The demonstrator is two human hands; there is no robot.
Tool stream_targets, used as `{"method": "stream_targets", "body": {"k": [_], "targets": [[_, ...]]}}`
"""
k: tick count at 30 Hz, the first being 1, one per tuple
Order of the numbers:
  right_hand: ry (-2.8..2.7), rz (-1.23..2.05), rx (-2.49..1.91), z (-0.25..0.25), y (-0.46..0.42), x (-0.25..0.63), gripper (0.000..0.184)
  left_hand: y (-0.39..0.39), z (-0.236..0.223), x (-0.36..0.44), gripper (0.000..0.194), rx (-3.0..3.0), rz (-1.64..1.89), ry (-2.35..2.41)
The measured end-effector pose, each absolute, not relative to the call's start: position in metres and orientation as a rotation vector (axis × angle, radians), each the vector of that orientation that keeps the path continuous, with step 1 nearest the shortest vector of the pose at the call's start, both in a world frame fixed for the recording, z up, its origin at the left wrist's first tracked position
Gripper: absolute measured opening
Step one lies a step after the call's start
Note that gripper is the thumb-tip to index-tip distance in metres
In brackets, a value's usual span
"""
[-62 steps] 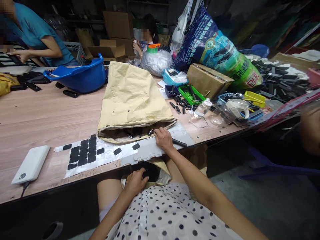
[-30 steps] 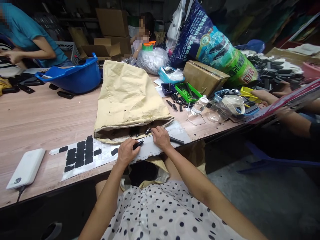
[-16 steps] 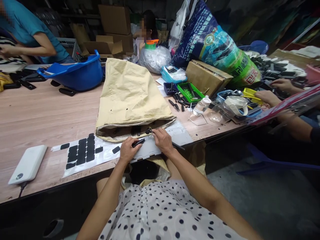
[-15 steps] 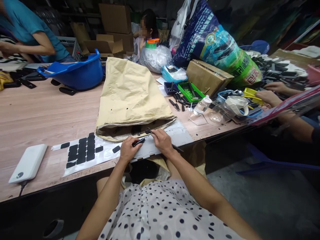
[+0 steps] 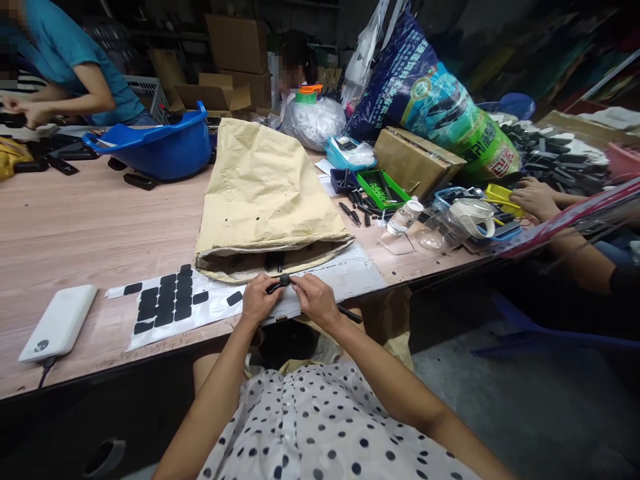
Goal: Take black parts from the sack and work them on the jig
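My left hand (image 5: pixel 257 300) is closed around a small black part (image 5: pixel 273 289), most of it hidden by the fingers. My right hand (image 5: pixel 318 300) pinches close beside it, at a round black piece (image 5: pixel 285 279) that sits against the part. From under the right palm a thin black rod (image 5: pixel 350 313) sticks out to the right; whether it joins the round piece is hidden. Both hands are over a pale board (image 5: pixel 350 275) at the table edge, just before the open mouth of a tan sack (image 5: pixel 267 187) with dark pieces inside.
Left of the hands lies a white sheet (image 5: pixel 203 315) with black stickers (image 5: pixel 167 299), then a white power bank (image 5: pixel 59 321). Rightward stand a bottle (image 5: pixel 404 217), a clear jug (image 5: pixel 450 227) and a green tray (image 5: pixel 383 189). A blue basin (image 5: pixel 155 150) stands behind. Co-workers sit on both sides.
My right hand has moved down and left from the sack's mouth, bringing the round piece against the part in my left hand. The left hand has barely moved.
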State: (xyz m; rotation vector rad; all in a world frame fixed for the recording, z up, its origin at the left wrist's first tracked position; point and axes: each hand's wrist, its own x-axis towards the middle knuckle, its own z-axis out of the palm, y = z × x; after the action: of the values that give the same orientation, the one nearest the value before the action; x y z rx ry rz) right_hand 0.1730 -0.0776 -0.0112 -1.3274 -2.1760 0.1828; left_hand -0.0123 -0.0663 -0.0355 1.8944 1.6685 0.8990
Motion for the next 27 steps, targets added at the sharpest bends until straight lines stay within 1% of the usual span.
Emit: {"method": "stream_targets", "body": {"k": [3, 8, 13, 19, 27], "targets": [[-2.14, 0.169, -1.343, -0.01, -0.076, 0.176, 0.031, -0.066, -0.038, -0.013, 0.017, 1.891, 0.914, 1.661], [-2.171, 0.186, -1.352, -0.015, -0.071, 0.182, 0.03, -0.066, -0.04, -0.012, 0.017, 1.885, 0.921, 1.682], [-2.129, 0.061, -1.443, -0.019, -0.049, 0.195, 0.033, -0.066, -0.04, -0.011, 0.017, 1.918, 0.902, 1.718], [-2.247, -0.112, -1.521, -0.027, -0.012, 0.218, 0.025, -0.068, -0.039, -0.009, 0.016, 1.97, 0.888, 1.746], [-2.246, -0.143, -1.562, -0.036, -0.007, 0.217, 0.021, -0.067, -0.036, -0.012, 0.014, 1.991, 0.895, 1.719]]}}
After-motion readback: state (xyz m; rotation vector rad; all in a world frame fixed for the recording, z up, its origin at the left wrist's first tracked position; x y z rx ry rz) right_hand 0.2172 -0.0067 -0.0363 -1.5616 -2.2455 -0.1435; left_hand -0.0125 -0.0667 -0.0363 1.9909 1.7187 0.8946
